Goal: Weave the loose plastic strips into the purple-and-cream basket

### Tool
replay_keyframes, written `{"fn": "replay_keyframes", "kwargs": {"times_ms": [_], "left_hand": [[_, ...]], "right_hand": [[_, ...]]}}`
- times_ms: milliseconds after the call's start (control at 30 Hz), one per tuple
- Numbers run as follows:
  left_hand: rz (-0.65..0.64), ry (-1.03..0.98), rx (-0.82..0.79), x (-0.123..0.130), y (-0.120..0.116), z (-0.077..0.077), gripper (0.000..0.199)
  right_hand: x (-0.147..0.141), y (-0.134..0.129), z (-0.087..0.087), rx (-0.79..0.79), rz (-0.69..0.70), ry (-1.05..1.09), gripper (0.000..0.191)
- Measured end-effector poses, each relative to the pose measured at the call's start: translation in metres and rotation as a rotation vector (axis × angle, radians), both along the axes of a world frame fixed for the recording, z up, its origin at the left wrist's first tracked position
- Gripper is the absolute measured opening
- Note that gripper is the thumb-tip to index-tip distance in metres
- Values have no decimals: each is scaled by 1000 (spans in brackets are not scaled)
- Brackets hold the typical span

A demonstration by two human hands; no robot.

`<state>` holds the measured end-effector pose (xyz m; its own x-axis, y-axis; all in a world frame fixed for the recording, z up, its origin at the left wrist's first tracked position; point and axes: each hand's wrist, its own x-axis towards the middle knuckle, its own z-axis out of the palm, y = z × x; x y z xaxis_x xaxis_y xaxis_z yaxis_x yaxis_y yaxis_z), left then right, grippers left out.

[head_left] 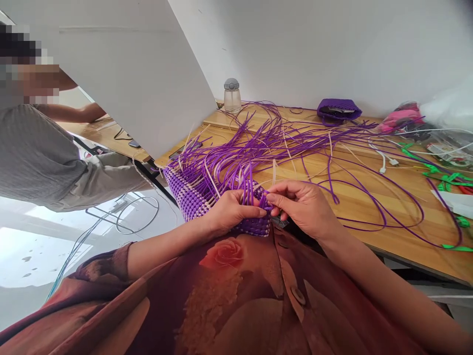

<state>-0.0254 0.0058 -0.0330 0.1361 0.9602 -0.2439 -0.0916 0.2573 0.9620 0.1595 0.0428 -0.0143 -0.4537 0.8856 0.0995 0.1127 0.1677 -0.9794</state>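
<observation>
A half-woven basket (186,197) of purple and cream plastic strips rests at the table's near edge, against my front. Long loose purple strips (236,155) fan out from its top across the table. My left hand (236,209) grips the basket's near rim, its thumb lying along the woven edge. Beside it, at the basket's right corner, my right hand (299,204) pinches a purple strip between thumb and forefinger. The fingertips of both hands are close together. My left fingers are partly hidden behind the strips.
A clear bottle with a grey lid (232,96) stands at the back. Farther right are a purple woven pouch (339,109), a white cable (382,160), green strips (449,180) and plastic bags (449,116). Another person (44,153) sits at left beyond a white partition (125,59).
</observation>
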Motion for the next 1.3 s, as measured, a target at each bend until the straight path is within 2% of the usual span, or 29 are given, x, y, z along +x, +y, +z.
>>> {"fn": "replay_keyframes", "kwargs": {"times_ms": [167, 367, 433, 533, 767, 867, 967, 1067, 1133, 1200, 1300], "left_hand": [[21, 3, 0, 0, -1, -1, 30], [38, 39, 19, 1, 0, 1, 29], [46, 35, 15, 1, 0, 1, 29], [34, 32, 17, 1, -1, 1, 29], [12, 61, 70, 2, -1, 3, 31], [-19, 36, 66, 2, -1, 1, 27], [-24, 3, 66, 2, 0, 0, 23], [-40, -10, 62, 3, 1, 0, 22], [-55, -22, 65, 3, 0, 0, 22], [-58, -29, 80, 4, 0, -1, 20], [-22, -5, 102, 5, 0, -1, 17]], "right_hand": [[3, 0, -9, 12, -25, -63, 19], [7, -15, -4, 346, -77, -233, 8], [6, -19, -1, 376, -89, -243, 8], [3, -17, 0, 346, -77, -216, 7], [-2, -2, -2, 81, 19, -186, 9], [-3, -7, 2, 253, 20, -286, 5], [-4, -15, 3, 503, -84, -399, 3], [-5, -18, 2, 643, -176, -396, 20], [-7, -18, 2, 757, -151, -447, 20], [-11, -20, 5, 857, -111, -550, 10], [-13, -30, 17, 902, -134, -565, 8]]}}
